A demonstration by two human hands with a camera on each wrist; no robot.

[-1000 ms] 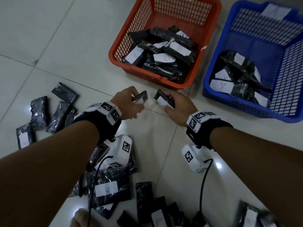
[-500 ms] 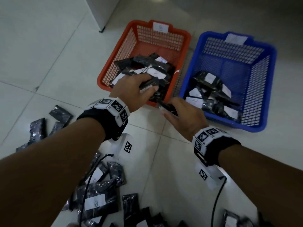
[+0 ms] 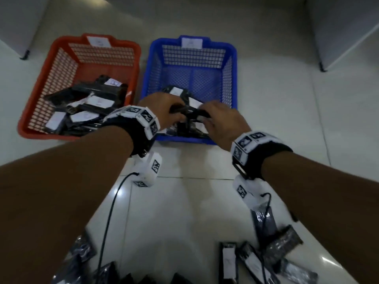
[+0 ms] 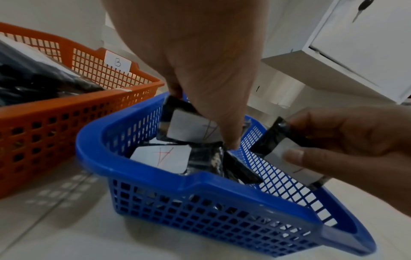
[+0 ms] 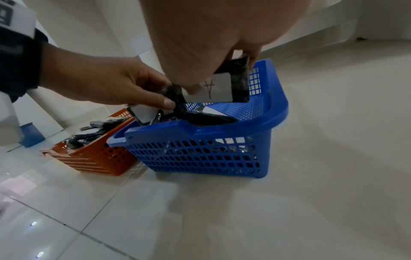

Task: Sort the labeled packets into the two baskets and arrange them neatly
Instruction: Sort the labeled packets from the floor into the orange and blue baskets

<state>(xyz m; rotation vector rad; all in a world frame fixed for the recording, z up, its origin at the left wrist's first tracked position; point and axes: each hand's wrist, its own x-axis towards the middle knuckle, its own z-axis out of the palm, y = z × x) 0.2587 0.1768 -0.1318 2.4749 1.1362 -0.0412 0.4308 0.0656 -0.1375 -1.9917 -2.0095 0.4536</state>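
Both hands hover over the near end of the blue basket (image 3: 234, 58), which holds black packets with white labels marked A (image 4: 162, 156). My left hand (image 3: 174, 109) pinches a black labelled packet (image 4: 186, 126) between thumb and fingers above the pile. Close beside it, my right hand (image 3: 206, 112) grips another black packet (image 5: 224, 86) whose label shows a red A. To the left stands the orange basket (image 3: 30, 128), tagged B (image 4: 117, 62) and filled with several packets (image 3: 98, 101).
Loose black packets (image 3: 229, 261) lie on the white tiled floor near me, at the lower right and lower left (image 3: 82, 255). White cabinets stand at the back right (image 3: 344, 27) and back left (image 3: 18, 21). Wrist camera cables (image 3: 108, 222) hang below my arms.
Both hands, each holding a packet, moved forward from the floor in front of the orange basket to above the blue basket. The view has shifted forward so both baskets show whole.
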